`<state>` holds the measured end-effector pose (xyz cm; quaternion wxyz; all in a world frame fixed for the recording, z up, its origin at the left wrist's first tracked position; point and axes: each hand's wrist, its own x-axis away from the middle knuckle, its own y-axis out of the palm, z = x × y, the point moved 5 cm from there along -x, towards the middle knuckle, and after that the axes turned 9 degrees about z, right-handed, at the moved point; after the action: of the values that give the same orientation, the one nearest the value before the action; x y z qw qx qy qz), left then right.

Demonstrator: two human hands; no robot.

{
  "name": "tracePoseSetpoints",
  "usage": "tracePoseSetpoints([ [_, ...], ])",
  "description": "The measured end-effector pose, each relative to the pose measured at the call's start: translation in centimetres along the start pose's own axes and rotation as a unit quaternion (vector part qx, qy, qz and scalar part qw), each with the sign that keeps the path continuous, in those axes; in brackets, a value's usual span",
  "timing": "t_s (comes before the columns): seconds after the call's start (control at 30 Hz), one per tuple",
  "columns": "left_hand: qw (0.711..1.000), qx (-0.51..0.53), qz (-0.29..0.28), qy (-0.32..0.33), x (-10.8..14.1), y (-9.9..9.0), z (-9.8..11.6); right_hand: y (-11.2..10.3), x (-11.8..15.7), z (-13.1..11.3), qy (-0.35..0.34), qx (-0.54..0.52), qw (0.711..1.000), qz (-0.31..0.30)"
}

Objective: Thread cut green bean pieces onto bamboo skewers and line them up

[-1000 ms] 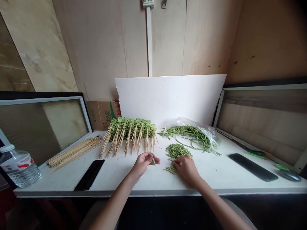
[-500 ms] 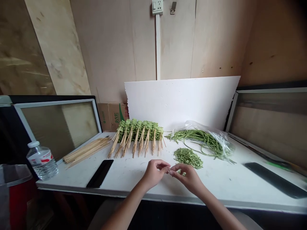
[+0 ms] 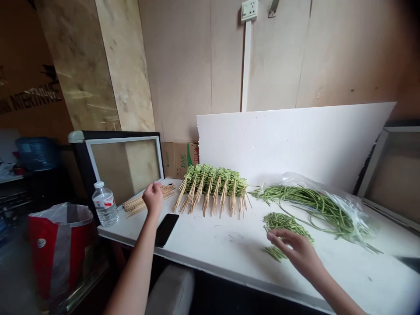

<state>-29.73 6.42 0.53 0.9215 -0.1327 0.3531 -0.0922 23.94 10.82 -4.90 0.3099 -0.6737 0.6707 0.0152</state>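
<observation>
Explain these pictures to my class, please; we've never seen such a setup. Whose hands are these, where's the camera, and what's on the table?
There is no robot here: one person works with bare hands, seen by a camera worn on their head, looking forward and down.

On the white table are a water bottle, a phone, loose thin sticks, rows of skewered green pieces, a pile of short green pieces and long green beans partly in a clear bag.

The left hand is at the loose sticks; the right hand is by the pile. Whether either holds anything, I cannot tell.
</observation>
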Motion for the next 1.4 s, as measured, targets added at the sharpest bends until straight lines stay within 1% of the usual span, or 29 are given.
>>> tracePoseSetpoints([
  [0.07,0.996,-0.086,-0.029,-0.012,-2.3,-0.4,-4.6,-0.2,-0.4,0.2,0.002,-0.001,1.000,0.007],
  [0.1,0.991,-0.122,-0.053,-0.009,-2.9,-0.6,-6.5,-0.3,-0.5,0.3,0.003,0.001,1.000,0.008],
  [0.17,0.977,-0.188,-0.101,0.005,-3.1,-1.1,-9.8,-0.1,-0.7,0.6,0.007,0.004,1.000,0.005],
  [0.23,0.960,-0.241,-0.142,0.024,-2.7,-1.5,-12.4,0.1,-0.8,0.9,0.013,0.004,1.000,-0.002],
  [0.33,0.936,-0.293,-0.183,0.065,-2.0,-1.4,-14.8,0.4,-0.8,1.3,0.026,0.009,1.000,-0.008],
  [0.43,0.919,-0.322,-0.199,0.109,-1.8,-1.0,-15.5,0.7,-0.7,1.4,0.032,0.014,0.999,-0.009],
  [0.57,0.908,-0.340,-0.202,0.142,-1.8,-0.3,-15.4,0.8,-0.5,1.1,0.034,0.009,0.999,-0.017],
  [0.7,0.908,-0.341,-0.197,0.143,-1.9,0.0,-15.0,0.7,-0.6,0.9,0.048,-0.016,0.998,-0.021],
  [0.83,0.923,-0.322,-0.174,0.121,-1.7,-0.5,-14.2,0.0,-0.9,0.6,0.047,-0.056,0.997,-0.007],
  [0.93,0.943,-0.282,-0.148,0.100,-1.9,-0.7,-12.5,-0.6,-0.9,-0.2,0.057,-0.110,0.992,-0.001],
  [1.0,0.958,-0.237,-0.127,0.098,-2.2,-0.5,-10.4,-1.0,-0.8,-0.7,0.078,-0.149,0.986,0.012],
  [1.07,0.971,-0.180,-0.105,0.116,-2.3,-0.2,-7.1,-1.4,-0.8,-1.1,0.100,-0.173,0.979,0.040],
  [1.13,0.978,-0.122,-0.092,0.138,-1.7,0.1,-2.9,-1.9,-0.8,-1.1,0.116,-0.182,0.974,0.075],
  [1.2,0.979,-0.052,-0.100,0.170,-0.2,0.0,1.9,-2.4,-0.9,-0.9,0.128,-0.194,0.967,0.105],
  [1.27,0.965,0.094,-0.143,0.199,2.4,-0.5,6.8,-2.9,-1.0,-0.6,0.145,-0.226,0.955,0.128],
  [1.3,0.952,0.140,-0.175,0.210,3.9,-0.8,9.0,-3.3,-1.1,-0.5,0.153,-0.248,0.947,0.136],
  [1.37,0.929,0.187,-0.222,0.230,7.1,-1.4,12.5,-4.1,-1.2,-0.7,0.163,-0.299,0.929,0.145],
  [1.4,0.920,0.205,-0.239,0.235,8.7,-1.7,13.7,-4.5,-1.2,-1.0,0.164,-0.326,0.920,0.146],
])
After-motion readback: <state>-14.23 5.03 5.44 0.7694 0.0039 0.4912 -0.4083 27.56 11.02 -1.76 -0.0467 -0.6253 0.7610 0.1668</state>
